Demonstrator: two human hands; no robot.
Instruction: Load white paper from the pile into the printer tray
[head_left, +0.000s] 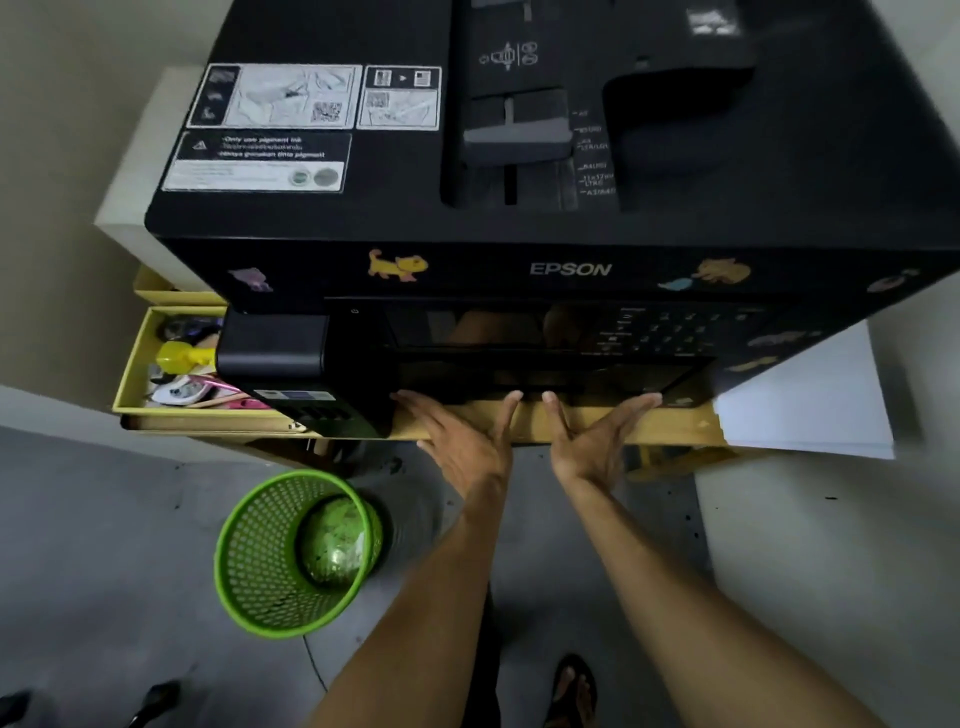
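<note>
Fingers (511, 402) of both hands spread against printer tray (550, 382), paper pile (810, 405) beside

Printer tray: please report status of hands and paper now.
Left hand and right hand open, fingertips at printer tray front. White paper pile untouched, right of printer. Nothing in the way.

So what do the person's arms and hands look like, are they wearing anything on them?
Nothing is worn on them as far as the picture shows. The left hand and right hand are bare, with no gloves, rings or watch visible. Both forearms are uncovered all the way to the bottom edge of the view, so no sleeves appear.
</note>
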